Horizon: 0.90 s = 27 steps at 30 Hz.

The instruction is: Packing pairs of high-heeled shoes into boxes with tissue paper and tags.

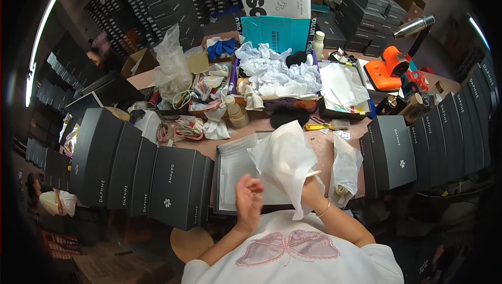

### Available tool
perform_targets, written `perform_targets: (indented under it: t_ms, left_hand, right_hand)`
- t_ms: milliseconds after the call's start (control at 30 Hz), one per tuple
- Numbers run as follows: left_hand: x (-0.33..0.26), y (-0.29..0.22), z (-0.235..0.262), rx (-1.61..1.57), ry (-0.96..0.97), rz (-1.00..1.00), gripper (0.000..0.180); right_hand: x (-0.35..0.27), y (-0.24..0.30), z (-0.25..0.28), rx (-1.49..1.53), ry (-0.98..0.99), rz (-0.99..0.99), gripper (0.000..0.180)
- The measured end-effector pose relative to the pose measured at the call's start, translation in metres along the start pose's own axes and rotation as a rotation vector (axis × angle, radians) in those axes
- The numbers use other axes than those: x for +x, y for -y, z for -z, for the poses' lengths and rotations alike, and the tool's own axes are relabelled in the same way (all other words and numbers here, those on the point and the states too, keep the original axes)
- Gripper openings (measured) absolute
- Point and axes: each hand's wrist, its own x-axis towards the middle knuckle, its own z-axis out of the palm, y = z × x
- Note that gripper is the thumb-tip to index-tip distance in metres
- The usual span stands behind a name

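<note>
My right hand grips a bundle loosely wrapped in white tissue paper, held above an open dark box. The paper hides most of what is inside; a pale narrow piece pokes out by my fingers. My left hand is raised over the box's near edge, fingers apart and slightly blurred, holding nothing. White paper lines the box. To the right of it, a second paper-wrapped bundle lies on the pink table, its contents mostly covered.
Dark lidded shoe boxes stand in rows on the left, and more shoe boxes on the right. Behind are a bin of crumpled white paper, a bottle, a yellow-handled brush and an orange device.
</note>
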Motion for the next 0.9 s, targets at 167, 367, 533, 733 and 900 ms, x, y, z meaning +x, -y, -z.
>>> perform_targets:
  t_ms: [167,367,533,733,900]
  left_hand:
    - [0.016,0.03,0.015,-0.88,0.019,0.852,0.059]
    - [0.011,0.023,0.009,-0.839,0.014,0.937,0.06]
    - [0.01,0.012,0.01,-0.925,0.13,0.95,0.058]
    - [-0.002,0.001,-0.01,-0.8,0.201,0.941,0.069]
    - [0.009,-0.026,-0.026,-0.894,0.144,0.983,0.056]
  right_hand:
    - [0.024,0.084,-0.026,-0.7,0.78,-0.234,0.042]
    - [-0.004,0.093,-0.012,-1.271,0.353,0.686,0.041]
    - [0.005,0.136,0.023,-1.339,0.564,0.703,0.042]
    - [0.013,0.148,0.042,-0.869,0.331,0.815,0.037]
    - [0.026,0.144,0.059,-0.914,0.262,0.559,0.049]
